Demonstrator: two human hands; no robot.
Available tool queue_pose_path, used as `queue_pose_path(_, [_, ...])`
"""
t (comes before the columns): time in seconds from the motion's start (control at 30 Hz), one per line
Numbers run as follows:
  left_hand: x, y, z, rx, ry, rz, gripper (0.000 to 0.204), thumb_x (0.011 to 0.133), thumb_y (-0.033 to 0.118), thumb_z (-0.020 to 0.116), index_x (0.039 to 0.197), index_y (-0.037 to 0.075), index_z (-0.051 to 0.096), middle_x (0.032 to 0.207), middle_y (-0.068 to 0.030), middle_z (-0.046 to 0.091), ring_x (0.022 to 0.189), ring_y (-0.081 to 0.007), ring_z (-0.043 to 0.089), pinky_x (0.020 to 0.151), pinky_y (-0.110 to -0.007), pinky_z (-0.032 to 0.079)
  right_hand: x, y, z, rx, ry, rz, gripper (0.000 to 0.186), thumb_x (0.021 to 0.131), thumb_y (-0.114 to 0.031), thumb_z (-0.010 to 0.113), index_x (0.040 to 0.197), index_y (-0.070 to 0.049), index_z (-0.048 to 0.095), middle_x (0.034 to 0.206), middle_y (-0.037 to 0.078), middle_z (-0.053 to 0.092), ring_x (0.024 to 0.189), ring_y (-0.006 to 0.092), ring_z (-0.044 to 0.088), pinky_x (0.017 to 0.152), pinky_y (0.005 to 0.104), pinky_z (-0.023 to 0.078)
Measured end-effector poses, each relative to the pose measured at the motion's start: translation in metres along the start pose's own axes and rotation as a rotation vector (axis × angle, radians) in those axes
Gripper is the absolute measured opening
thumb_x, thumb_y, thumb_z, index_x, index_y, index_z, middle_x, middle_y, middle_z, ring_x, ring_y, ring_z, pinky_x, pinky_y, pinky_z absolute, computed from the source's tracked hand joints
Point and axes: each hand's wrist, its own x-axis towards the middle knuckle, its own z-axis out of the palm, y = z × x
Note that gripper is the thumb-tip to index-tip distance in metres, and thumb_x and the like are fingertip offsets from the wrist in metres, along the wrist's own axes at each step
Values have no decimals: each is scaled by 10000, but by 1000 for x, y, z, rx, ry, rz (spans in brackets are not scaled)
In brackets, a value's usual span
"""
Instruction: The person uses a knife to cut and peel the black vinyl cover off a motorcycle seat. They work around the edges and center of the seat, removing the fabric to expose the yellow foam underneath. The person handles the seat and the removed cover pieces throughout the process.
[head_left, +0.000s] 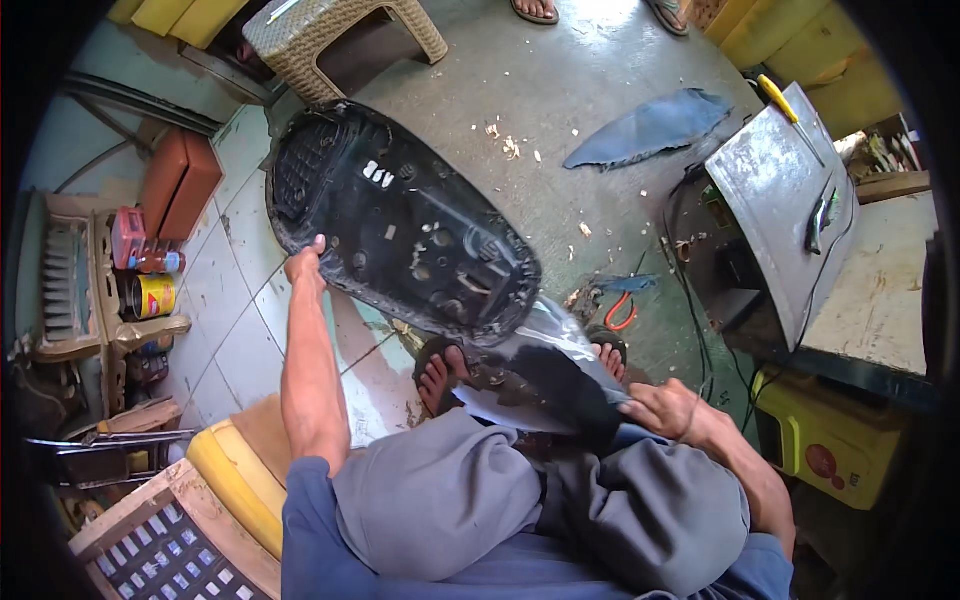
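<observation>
A large black motorcycle seat base (400,225) lies upside down across my knees and the floor, its ribbed plastic underside facing up. My left hand (305,265) grips its left rim. A sheet of black cover material with a clear plastic layer (545,370) hangs off the seat's near end over my lap. My right hand (665,408) pinches the edge of that material by my right knee. I sit in grey trousers, with my sandalled feet (440,370) under the seat.
A woven stool (340,40) stands at the back. A blue-grey scrap (650,125) and foam crumbs lie on the concrete floor. Red-handled pliers (620,312) lie near my right foot. A metal-topped stand (780,190) with tools is at right; a shelf with cans (145,280) at left.
</observation>
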Motion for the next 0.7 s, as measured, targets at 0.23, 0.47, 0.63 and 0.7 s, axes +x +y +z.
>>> queue_pose_path(0.23, [11,17,-1,-107,-95,-39,425,795,10,837,1154,-99,639,1097,-177,707,928,-307,698,825,-481,600,-43,-4,-52,-155,209,-47,321,983,-269,633,796,-30,526,626,210,523,613,444,561,552,496,440])
queue_pose_path(0.47, [-2,-31,-23,290,28,156,475,816,133,855,1166,-104,639,1128,-187,699,918,-302,687,851,-446,570,-1,20,-33,-193,-104,-64,349,991,-416,589,1037,-82,680,876,217,675,916,411,660,779,487,527])
queue_pose_path(0.63, [-12,-52,-38,61,-35,161,423,861,113,809,1202,-66,636,1154,-175,684,934,-320,686,847,-499,586,114,44,-34,479,65,116,598,1023,-545,505,1160,10,678,941,112,693,895,185,628,804,384,513])
queue_pose_path(0.7, [-34,-52,-24,-22,-118,12,483,880,135,796,1274,-48,583,1213,-174,660,1007,-328,678,883,-512,581,170,50,-21,524,91,74,639,1011,-570,511,1313,-15,608,1161,146,682,1059,233,632,925,392,502])
